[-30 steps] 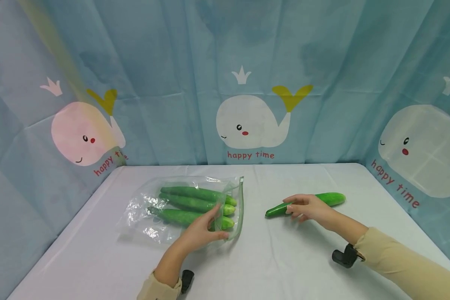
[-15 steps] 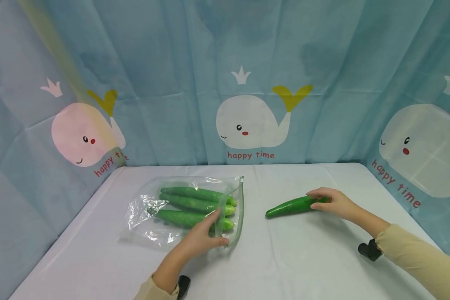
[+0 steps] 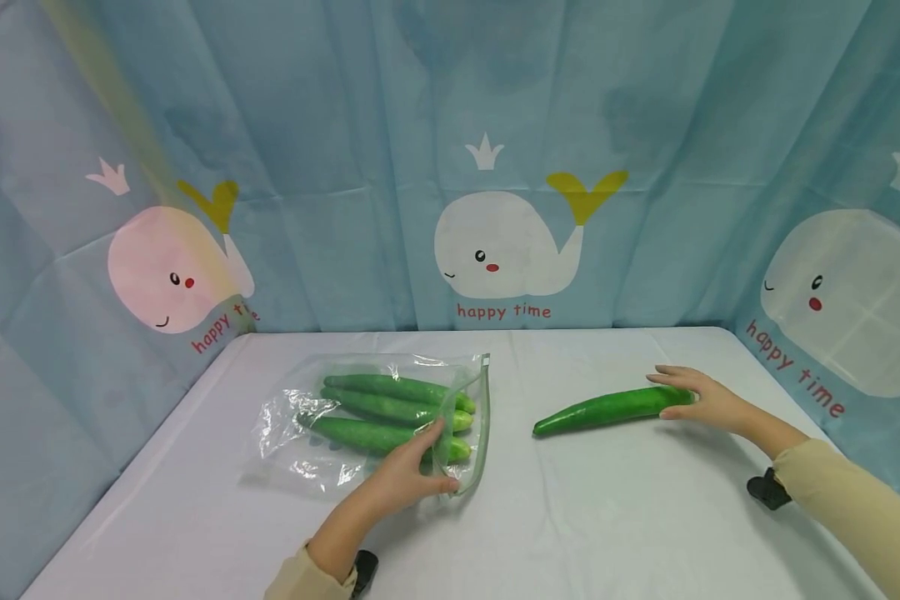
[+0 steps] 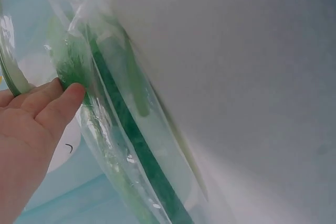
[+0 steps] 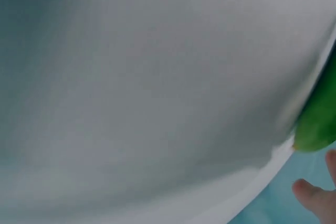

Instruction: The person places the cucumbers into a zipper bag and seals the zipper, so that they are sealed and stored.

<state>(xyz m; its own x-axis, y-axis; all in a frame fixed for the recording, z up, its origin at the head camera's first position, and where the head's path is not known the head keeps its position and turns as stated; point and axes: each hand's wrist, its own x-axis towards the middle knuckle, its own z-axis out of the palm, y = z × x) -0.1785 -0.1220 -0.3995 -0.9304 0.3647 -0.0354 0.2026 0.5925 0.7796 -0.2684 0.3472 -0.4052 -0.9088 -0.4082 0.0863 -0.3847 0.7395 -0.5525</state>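
Observation:
A clear zip-lock bag (image 3: 285, 433) with a green-edged mouth lies on the left of the table, its mouth facing right. Inside it are three cucumbers (image 3: 378, 407), side by side. My left hand (image 3: 397, 479) grips the bag near its mouth; in the left wrist view the fingers (image 4: 63, 106) close on the clear plastic. One more cucumber (image 3: 600, 412) lies loose on the table to the right. Around its thick right end my right hand (image 3: 708, 402) is spread, thumb on the near side and fingers on the far side. The right wrist view shows the fingertips apart from the cucumber's tip (image 5: 315, 129).
A white cloth covers the table (image 3: 555, 517). Behind and along both sides hangs a blue curtain (image 3: 330, 250) printed with whales. Black wrist cameras (image 3: 768, 490) sit at both sleeves.
My right hand has slid right along the loose cucumber, from its middle to its thick end, and its fingers have spread. The left hand and the bag have barely moved.

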